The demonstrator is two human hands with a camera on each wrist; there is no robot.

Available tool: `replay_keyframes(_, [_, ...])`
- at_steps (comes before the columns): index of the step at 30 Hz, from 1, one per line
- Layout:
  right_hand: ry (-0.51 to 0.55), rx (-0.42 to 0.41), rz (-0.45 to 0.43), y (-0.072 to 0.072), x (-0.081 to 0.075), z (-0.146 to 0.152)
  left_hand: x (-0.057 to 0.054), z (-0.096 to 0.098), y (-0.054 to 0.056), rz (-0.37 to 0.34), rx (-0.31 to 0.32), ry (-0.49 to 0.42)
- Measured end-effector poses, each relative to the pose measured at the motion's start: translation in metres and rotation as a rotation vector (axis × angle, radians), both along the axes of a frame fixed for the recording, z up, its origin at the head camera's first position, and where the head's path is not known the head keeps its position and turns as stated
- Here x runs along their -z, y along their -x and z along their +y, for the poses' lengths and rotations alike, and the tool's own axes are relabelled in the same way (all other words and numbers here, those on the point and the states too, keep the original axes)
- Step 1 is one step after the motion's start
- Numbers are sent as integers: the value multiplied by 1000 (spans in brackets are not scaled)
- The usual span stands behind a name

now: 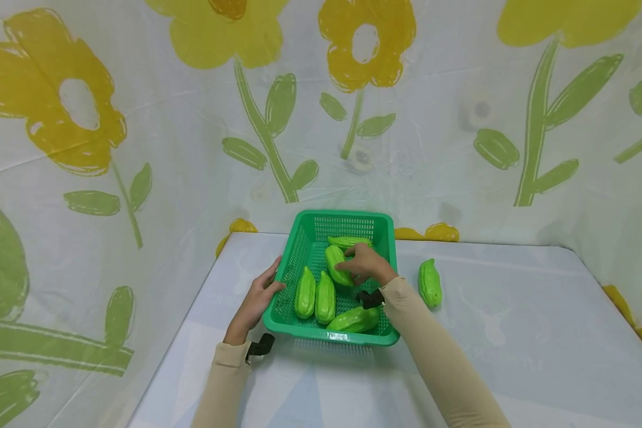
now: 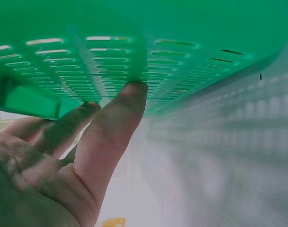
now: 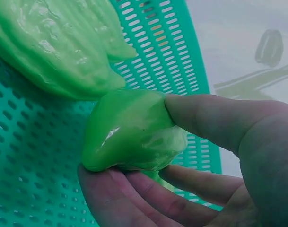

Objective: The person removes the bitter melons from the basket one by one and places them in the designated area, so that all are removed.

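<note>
A green plastic basket (image 1: 331, 336) stands on the table with several light green bitter melons in it. My right hand (image 1: 367, 263) reaches inside and pinches one bitter melon (image 1: 338, 266) between thumb and fingers; in the right wrist view this bitter melon (image 3: 129, 130) is seen end-on. Two bitter melons (image 1: 325, 298) lie side by side at the left, one (image 1: 355, 320) lies at the near side, and another (image 1: 349, 242) lies at the far side. At the basket's left, my left hand (image 1: 259, 297) touches the outer wall with extended fingers, seen from below in the left wrist view.
One bitter melon (image 1: 430, 283) lies on the table (image 1: 492, 333) to the right of the basket. A flower-printed cloth (image 1: 433, 148) hangs behind and at the left of the table.
</note>
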State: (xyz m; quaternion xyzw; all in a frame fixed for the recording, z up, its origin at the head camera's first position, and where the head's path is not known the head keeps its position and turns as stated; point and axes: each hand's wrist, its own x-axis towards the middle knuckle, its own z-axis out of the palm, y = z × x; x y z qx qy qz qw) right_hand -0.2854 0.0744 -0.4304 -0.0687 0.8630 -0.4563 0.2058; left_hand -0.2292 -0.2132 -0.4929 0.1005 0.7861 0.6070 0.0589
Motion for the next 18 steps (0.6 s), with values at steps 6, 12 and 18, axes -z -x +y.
replay_keyframes(6, [8, -5, 1, -2, -6, 3, 0, 0, 1, 1, 6, -9])
replay_keyframes(12, [11, 12, -15, -4, -12, 5, -1, 0, 0, -2, 6, 0])
replay_keyframes(18, [15, 29, -20, -5, -15, 8, 0, 0, 1, -7, 5, -11])
